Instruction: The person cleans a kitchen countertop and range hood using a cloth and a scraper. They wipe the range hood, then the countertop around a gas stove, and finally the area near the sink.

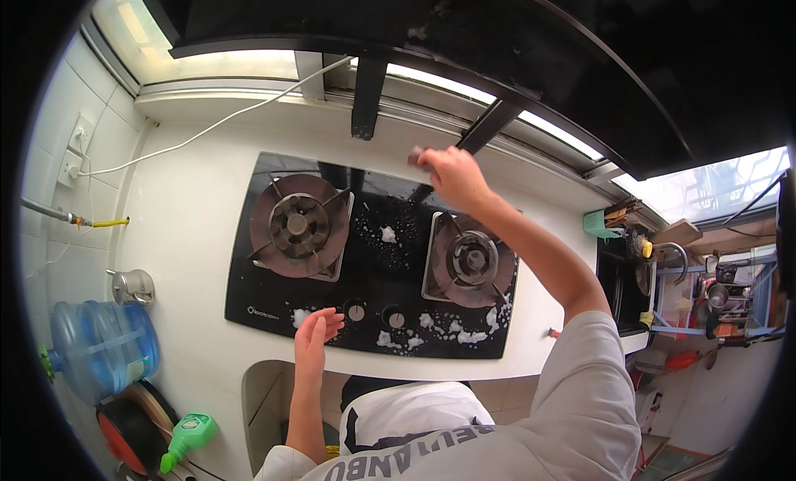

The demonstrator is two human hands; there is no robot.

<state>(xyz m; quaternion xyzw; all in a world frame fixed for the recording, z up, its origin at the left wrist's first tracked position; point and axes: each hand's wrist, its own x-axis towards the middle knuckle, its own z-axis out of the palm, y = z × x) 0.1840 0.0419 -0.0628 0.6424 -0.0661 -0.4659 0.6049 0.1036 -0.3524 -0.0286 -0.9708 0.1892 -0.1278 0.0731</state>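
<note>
A black glass two-burner gas cooktop lies set in the white counter before me. White foam is spattered along its front edge, near the right burner and between the burners. My right hand is raised over the back edge of the cooktop, closed around a small brownish, blurred thing, perhaps a scouring pad. My left hand hovers by the front edge, left of the control knobs, fingers apart and holding nothing. The left burner has a round brownish drip pan and a pot support.
A black range hood hangs overhead, with a white cable crossing from the left sockets. At left are a metal kettle, a blue water jug and a green spray bottle. A sink is at right.
</note>
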